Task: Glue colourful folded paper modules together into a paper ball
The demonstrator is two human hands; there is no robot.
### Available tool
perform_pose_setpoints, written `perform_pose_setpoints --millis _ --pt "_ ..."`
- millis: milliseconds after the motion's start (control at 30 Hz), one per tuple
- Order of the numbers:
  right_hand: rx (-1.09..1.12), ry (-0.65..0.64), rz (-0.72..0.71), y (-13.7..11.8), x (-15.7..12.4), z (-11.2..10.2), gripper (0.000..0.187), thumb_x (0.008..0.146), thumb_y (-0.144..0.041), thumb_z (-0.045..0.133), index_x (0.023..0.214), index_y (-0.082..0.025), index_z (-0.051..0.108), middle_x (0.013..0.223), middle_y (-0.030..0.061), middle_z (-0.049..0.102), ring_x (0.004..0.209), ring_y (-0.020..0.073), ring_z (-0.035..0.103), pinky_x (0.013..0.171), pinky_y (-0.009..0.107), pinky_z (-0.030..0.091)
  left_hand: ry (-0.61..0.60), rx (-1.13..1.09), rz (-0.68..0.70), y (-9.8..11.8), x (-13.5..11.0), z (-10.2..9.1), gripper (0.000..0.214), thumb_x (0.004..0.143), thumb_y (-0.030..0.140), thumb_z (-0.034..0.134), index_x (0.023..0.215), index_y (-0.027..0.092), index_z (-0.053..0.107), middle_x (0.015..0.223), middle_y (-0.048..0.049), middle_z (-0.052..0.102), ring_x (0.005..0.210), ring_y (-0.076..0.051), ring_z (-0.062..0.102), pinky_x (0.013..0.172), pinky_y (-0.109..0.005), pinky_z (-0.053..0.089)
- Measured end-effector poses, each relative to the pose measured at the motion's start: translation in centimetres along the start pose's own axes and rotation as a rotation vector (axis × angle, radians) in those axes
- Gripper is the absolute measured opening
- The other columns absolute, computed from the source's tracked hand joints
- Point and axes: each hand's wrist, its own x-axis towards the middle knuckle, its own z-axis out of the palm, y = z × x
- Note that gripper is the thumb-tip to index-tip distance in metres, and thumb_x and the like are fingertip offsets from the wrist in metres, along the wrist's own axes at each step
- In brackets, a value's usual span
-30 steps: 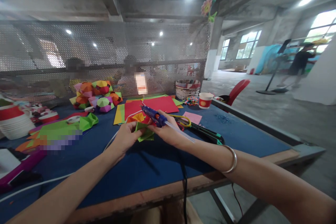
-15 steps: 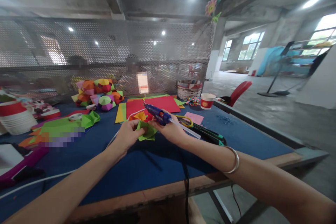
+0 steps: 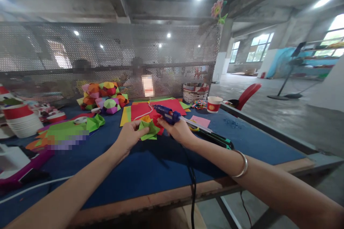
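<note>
My left hand [image 3: 130,135] pinches a folded green paper piece [image 3: 149,130] just above the blue table top [image 3: 150,168]. My right hand [image 3: 177,131] grips a blue glue gun [image 3: 167,113], its nozzle pointing left and away over the red paper sheet [image 3: 158,108]. A clear glue stick sticks out of the gun's back toward the right. The gun's black cord [image 3: 192,186] hangs over the table's near edge. A silver bangle [image 3: 241,164] sits on my right wrist.
Colourful paper balls [image 3: 103,96] lie at the back left before a perforated metal screen [image 3: 107,57]. Green paper sheets [image 3: 70,128], stacked paper cups [image 3: 20,123], a paper cup [image 3: 214,104], a basket [image 3: 195,91], scissors [image 3: 212,137] and a red chair [image 3: 245,94] are around.
The view shifted a little. My right hand lifted the glue gun slightly and drew it right, off the green piece. My left hand kept holding the green paper.
</note>
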Motion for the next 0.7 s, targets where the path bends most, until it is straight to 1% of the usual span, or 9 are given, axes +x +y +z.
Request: perform_pose_setpoints --millis 100,167,233,300,367,433,500,567,700 --pt "-0.072 -0.002 -0.02 0.1 -0.1 0.0 0.022 0.088 -0.04 0.073 0.079 -0.02 0.074 0.075 0.0077 0.074 0.079 0.0257 0.071 0.074 0.035 0.054 0.091 -0.04 0.009 0.0 0.5 -1.0 0.045 0.046 0.046 0.094 0.073 0.014 0.077 0.073 -0.006 0.078 0.066 -0.018 0.067 0.069 -0.03 0.052" --pt "-0.115 -0.026 -0.037 0.3 -0.3 0.2 0.026 0.087 -0.043 0.074 0.079 -0.018 0.074 0.074 0.0069 0.073 0.071 0.023 0.068 0.066 0.032 0.051 0.158 -0.045 0.001 0.0 0.8 -1.5 0.047 0.041 0.046 0.095 0.071 0.014 0.077 0.069 -0.0058 0.077 0.065 -0.018 0.066 0.068 -0.03 0.052" --pt "-0.153 -0.054 -0.089 0.3 -0.6 0.2 0.03 0.089 -0.046 0.073 0.082 -0.017 0.074 0.072 0.0053 0.073 0.066 0.0197 0.064 0.061 0.029 0.048 0.208 -0.049 -0.011 0.1 1.0 -1.8 0.047 0.037 0.044 0.095 0.068 0.014 0.076 0.066 -0.0047 0.075 0.063 -0.017 0.064 0.066 -0.029 0.051" --pt "-0.191 -0.085 -0.164 0.0 -0.9 0.1 0.031 0.092 -0.047 0.069 0.088 -0.017 0.075 0.074 0.0046 0.073 0.066 0.0179 0.064 0.061 0.027 0.046 0.235 -0.05 -0.01 0.3 1.0 -1.8 0.044 0.035 0.042 0.094 0.064 0.016 0.074 0.063 -0.0029 0.073 0.061 -0.016 0.063 0.064 -0.029 0.05" --pt "-0.265 -0.101 -0.21 -0.4 -1.1 -0.2 0.028 0.094 -0.045 0.068 0.091 -0.017 0.075 0.078 0.0053 0.074 0.068 0.0179 0.065 0.063 0.027 0.045 0.239 -0.049 -0.002 0.5 1.0 -1.8 0.041 0.035 0.04 0.094 0.06 0.016 0.071 0.06 -0.0015 0.071 0.06 -0.016 0.062 0.063 -0.028 0.05" --pt "-0.373 -0.111 -0.212 -0.8 -1.2 -0.4 0.027 0.093 -0.044 0.069 0.084 -0.019 0.073 0.076 0.0063 0.073 0.067 0.0185 0.064 0.062 0.028 0.043 0.233 -0.04 -0.003 0.6 0.9 -1.7 0.04 0.035 0.04 0.093 0.058 0.017 0.069 0.057 -0.001 0.069 0.059 -0.016 0.061 0.063 -0.028 0.049" --pt "-0.454 -0.122 -0.196 -1.0 -1.2 -0.5 0.03 0.093 -0.045 0.069 0.075 -0.02 0.069 0.07 0.006 0.07 0.063 0.0185 0.062 0.06 0.029 0.04 0.23 -0.021 -0.006 0.6 0.9 -1.7 0.039 0.036 0.04 0.092 0.059 0.016 0.07 0.056 -0.0016 0.069 0.059 -0.016 0.061 0.062 -0.028 0.049" --pt "-0.482 -0.143 -0.174 -1.2 -1.2 -0.5 0.032 0.092 -0.045 0.069 0.07 -0.021 0.067 0.065 0.005 0.066 0.059 0.018 0.059 0.058 0.029 0.037 0.228 0.001 0.005 0.4 1.0 -1.8 0.038 0.038 0.04 0.09 0.061 0.016 0.072 0.059 -0.0026 0.071 0.06 -0.016 0.061 0.062 -0.028 0.048" --pt "-0.49 -0.173 -0.129 -1.2 -1.3 -0.4 0.033 0.091 -0.044 0.069 0.068 -0.021 0.066 0.062 0.0039 0.063 0.056 0.0166 0.056 0.059 0.03 0.036 0.198 0.039 0.031 -0.1 1.1 -1.8 0.035 0.045 0.04 0.086 0.066 0.015 0.075 0.064 -0.0038 0.073 0.062 -0.017 0.062 0.063 -0.028 0.048"
